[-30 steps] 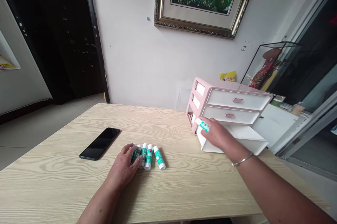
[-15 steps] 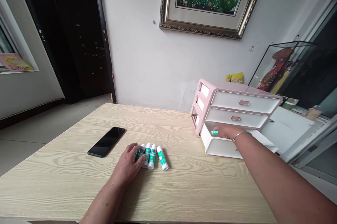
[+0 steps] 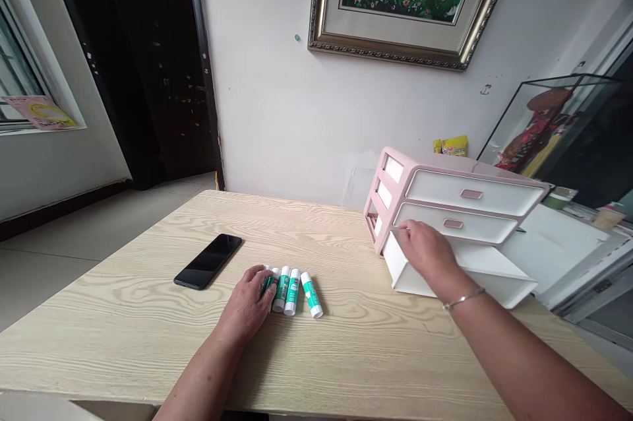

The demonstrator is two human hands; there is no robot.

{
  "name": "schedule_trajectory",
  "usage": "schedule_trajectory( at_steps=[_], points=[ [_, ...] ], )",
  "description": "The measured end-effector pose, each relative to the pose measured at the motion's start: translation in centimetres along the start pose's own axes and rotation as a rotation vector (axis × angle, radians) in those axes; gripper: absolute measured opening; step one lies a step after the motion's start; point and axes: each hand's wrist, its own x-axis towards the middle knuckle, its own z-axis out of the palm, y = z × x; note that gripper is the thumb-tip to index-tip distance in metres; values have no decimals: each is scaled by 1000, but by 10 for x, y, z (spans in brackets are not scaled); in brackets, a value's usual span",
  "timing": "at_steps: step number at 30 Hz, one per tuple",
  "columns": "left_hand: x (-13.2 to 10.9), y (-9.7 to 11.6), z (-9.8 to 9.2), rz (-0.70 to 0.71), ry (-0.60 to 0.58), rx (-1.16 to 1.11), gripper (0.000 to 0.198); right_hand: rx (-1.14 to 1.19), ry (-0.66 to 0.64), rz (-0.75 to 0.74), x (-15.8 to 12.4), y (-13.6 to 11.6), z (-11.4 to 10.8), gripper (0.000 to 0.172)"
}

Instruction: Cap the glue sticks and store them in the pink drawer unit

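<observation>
My left hand (image 3: 247,305) lies on the wooden table (image 3: 356,355), its fingers curled on the leftmost stick of a row of green-and-white glue sticks (image 3: 293,284). Three more sticks lie side by side to its right. My right hand (image 3: 428,253) hovers over the pulled-out bottom drawer (image 3: 410,276) of a pink drawer unit (image 3: 469,193). Its fingers are loosely spread and no stick shows in them. A metal bracelet (image 3: 462,301) sits on that wrist. The inside of the drawer is hidden by my hand.
A black phone (image 3: 208,261) lies face up on the table, left of the glue sticks. The unit's two upper drawers are closed. Behind it stand a white surface and a glass case (image 3: 558,124). A framed picture hangs on the wall; a dark doorway is at left.
My right hand carried a glue stick down into the open bottom drawer and now shows none. My left hand has stayed on the row of sticks. The view shifted slightly.
</observation>
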Motion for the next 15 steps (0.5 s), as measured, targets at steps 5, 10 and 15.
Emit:
schedule_trajectory(
  at_steps=[5,10,15],
  points=[
    [0,-6,5,3,-1,-7,32,261,-63,-195,-67,-101,29,42],
    [0,-8,6,7,1,-20,31,338,-140,-291,-91,-167,67,54],
    [0,-1,1,3,-8,-8,31,289,-85,-334,-81,-181,108,45]
  ],
)
